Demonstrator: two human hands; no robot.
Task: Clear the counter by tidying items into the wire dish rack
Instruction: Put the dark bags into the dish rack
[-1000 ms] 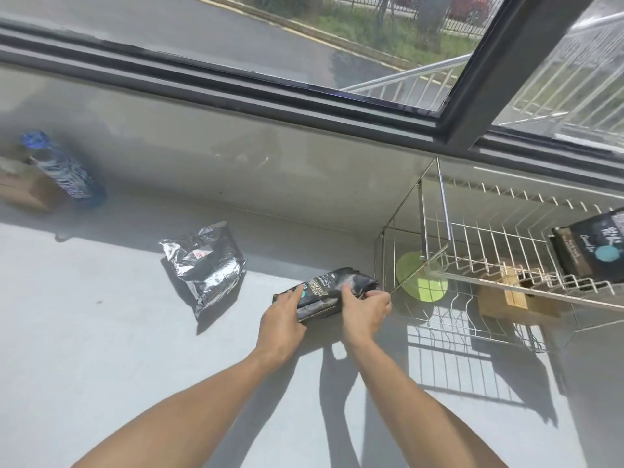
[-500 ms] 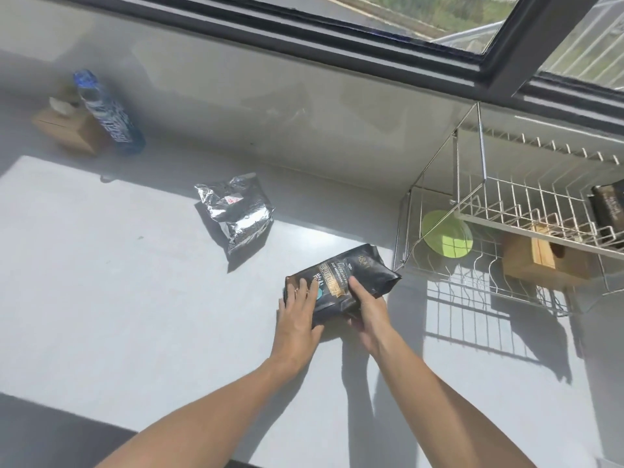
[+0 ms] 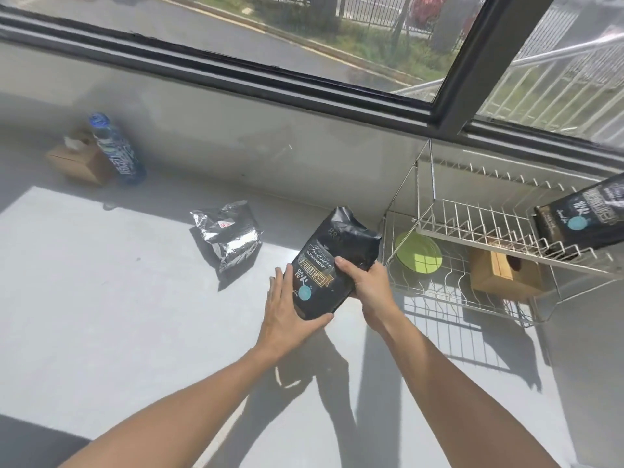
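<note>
A black coffee bag (image 3: pixel 332 261) is held upright above the grey counter (image 3: pixel 118 315), just left of the wire dish rack (image 3: pixel 472 231). My left hand (image 3: pixel 288 310) cups its lower left corner and bottom. My right hand (image 3: pixel 366 282) grips its right side, thumb across the front. A silver foil bag (image 3: pixel 229 238) lies on the counter to the left. A second black coffee bag (image 3: pixel 584 214) leans on the rack's upper tier. On the lower tier sit a green plate (image 3: pixel 418 256) and a wooden box (image 3: pixel 503 270).
At the far left by the wall stand a blue bottle (image 3: pixel 116 150) and a cardboard tissue box (image 3: pixel 76 162). A window with a dark frame (image 3: pixel 304 82) runs along the back above a low wall.
Both hands have lifted the black coffee bag from lying flat on the counter and turned it upright, next to the rack.
</note>
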